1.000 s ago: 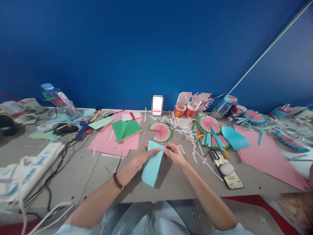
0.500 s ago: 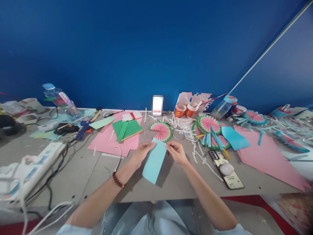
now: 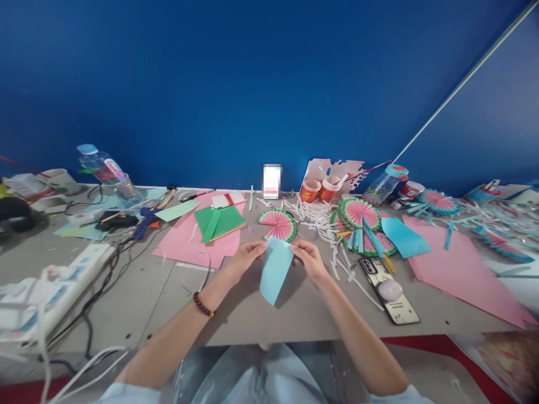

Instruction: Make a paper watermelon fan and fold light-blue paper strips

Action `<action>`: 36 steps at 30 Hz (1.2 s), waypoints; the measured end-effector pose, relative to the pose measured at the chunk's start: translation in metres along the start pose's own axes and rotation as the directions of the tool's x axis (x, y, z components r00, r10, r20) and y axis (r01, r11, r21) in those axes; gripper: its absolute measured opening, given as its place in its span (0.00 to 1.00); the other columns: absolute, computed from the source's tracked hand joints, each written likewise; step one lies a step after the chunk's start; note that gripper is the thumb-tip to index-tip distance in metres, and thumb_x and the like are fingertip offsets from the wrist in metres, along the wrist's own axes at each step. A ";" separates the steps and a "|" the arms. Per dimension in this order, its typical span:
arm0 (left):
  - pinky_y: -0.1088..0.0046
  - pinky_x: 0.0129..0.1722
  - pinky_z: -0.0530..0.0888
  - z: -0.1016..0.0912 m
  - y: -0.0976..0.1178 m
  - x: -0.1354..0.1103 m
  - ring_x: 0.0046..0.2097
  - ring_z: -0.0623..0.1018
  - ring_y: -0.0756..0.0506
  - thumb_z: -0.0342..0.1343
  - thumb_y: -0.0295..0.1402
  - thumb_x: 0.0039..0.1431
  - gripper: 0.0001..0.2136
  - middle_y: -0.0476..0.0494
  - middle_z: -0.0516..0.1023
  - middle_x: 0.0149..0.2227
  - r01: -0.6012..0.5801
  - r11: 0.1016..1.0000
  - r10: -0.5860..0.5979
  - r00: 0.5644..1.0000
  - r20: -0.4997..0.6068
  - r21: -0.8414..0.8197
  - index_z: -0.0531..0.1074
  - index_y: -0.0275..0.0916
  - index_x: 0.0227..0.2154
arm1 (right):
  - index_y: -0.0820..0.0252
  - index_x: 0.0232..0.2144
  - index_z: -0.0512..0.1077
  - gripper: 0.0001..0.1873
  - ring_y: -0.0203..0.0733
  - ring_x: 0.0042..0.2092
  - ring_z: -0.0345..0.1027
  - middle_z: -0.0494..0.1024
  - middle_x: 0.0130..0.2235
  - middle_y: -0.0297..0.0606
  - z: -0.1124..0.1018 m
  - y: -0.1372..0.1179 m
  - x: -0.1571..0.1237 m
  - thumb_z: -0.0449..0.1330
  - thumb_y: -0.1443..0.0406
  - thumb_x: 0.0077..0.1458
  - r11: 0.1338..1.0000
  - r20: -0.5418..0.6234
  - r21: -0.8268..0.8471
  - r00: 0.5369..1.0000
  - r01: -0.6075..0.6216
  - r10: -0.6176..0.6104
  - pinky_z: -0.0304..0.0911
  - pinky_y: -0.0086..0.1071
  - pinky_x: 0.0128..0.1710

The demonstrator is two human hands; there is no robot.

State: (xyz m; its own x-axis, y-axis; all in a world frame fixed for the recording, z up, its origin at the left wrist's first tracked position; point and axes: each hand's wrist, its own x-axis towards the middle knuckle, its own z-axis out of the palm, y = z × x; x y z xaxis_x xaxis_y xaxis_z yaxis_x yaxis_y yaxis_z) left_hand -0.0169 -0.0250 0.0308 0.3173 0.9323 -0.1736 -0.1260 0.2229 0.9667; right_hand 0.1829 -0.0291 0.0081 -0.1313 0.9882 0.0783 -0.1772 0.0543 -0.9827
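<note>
A light blue paper strip (image 3: 275,270) hangs above the grey table (image 3: 177,303) in front of me. My left hand (image 3: 244,258) pinches its top left corner and my right hand (image 3: 309,259) pinches its top right corner. The strip's lower end points toward me, tilted a little to the left. Just behind my hands lies a round pink and green pleated paper fan (image 3: 277,224).
Pink sheets (image 3: 197,244) and green card (image 3: 219,221) lie at left; more fans (image 3: 357,216), white paper scraps (image 3: 315,216) and two red cups (image 3: 318,189) behind. A phone (image 3: 389,292) lies right of my hand. A power strip (image 3: 59,280), cables and a bottle (image 3: 105,168) sit far left.
Both hands have lifted the blue strip and carried it slightly away from me and to the right. The visible strip looks shorter and its lower end has risen off the table edge.
</note>
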 end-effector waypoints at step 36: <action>0.76 0.25 0.58 0.000 -0.001 -0.003 0.24 0.59 0.53 0.60 0.44 0.47 0.18 0.53 0.60 0.18 -0.134 0.983 0.143 0.988 -0.065 0.125 0.66 0.35 0.15 | 0.60 0.19 0.66 0.16 0.32 0.21 0.60 0.64 0.19 0.29 0.011 0.000 -0.005 0.58 0.56 0.50 0.987 0.062 -0.148 0.997 0.064 -0.055 0.55 0.27 0.22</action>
State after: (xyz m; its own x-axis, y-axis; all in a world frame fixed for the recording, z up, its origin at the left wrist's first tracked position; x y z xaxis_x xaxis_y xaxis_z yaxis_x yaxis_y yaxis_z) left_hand -0.0180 -0.0273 0.0307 0.2343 0.9711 -0.0454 -0.0486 0.0583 0.9971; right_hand 0.1733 -0.0358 0.0094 -0.1811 0.9731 0.1427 -0.0391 0.1379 -0.9897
